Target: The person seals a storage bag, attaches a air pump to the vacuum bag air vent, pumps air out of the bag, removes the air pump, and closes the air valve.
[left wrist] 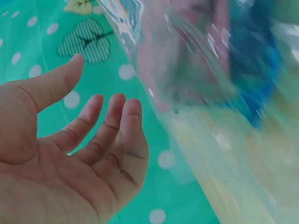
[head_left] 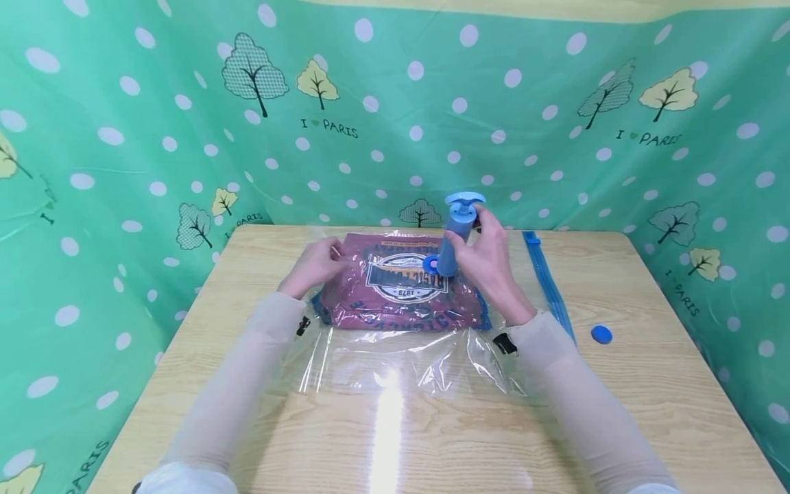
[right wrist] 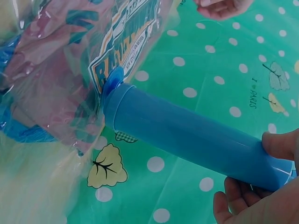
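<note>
A clear plastic vacuum storage bag (head_left: 376, 360) lies on the table with a folded maroon printed garment (head_left: 358, 302) inside. My right hand (head_left: 490, 257) grips the upper barrel of a blue hand pump (head_left: 455, 243), which stands slightly tilted. In the right wrist view the lower end of the pump (right wrist: 187, 130) meets the bag at a round blue valve (right wrist: 114, 79). Its handle is pushed down close to the barrel. My left hand (head_left: 317, 264) is at the bag's left edge; the left wrist view shows that hand (left wrist: 88, 154) with loosely bent fingers and nothing between them.
To the right of the bag, a blue zip strip (head_left: 549, 285) runs along the wooden table (head_left: 617, 412). Close by lies a round blue cap (head_left: 601, 334). Green dotted cloth (head_left: 395, 137) hangs behind the table and along both sides.
</note>
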`<action>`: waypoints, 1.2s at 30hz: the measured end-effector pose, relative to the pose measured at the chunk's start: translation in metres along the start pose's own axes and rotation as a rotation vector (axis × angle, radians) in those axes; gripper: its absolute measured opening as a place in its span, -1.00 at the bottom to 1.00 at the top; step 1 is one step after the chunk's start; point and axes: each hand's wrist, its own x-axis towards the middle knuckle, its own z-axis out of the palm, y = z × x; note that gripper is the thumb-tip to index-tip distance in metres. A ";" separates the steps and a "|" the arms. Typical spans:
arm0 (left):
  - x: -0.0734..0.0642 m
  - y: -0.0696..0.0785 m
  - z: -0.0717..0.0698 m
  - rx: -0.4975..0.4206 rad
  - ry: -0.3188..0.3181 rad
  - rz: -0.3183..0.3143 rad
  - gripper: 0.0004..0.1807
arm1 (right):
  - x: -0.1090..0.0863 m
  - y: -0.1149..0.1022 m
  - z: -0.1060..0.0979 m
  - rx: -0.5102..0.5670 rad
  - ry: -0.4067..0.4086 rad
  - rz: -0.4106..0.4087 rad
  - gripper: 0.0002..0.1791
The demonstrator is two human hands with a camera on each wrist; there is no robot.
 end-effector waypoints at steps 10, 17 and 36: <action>-0.023 -0.035 -0.024 0.083 0.012 -0.102 -0.58 | -0.003 0.003 -0.004 -0.022 0.008 0.007 -0.35; -0.037 -0.052 -0.036 0.136 0.014 -0.144 -0.46 | -0.006 0.008 -0.009 -0.029 0.021 0.033 -0.34; -0.052 -0.080 -0.044 0.198 -0.134 -0.228 -0.42 | -0.008 0.014 -0.022 -0.062 0.051 0.044 -0.34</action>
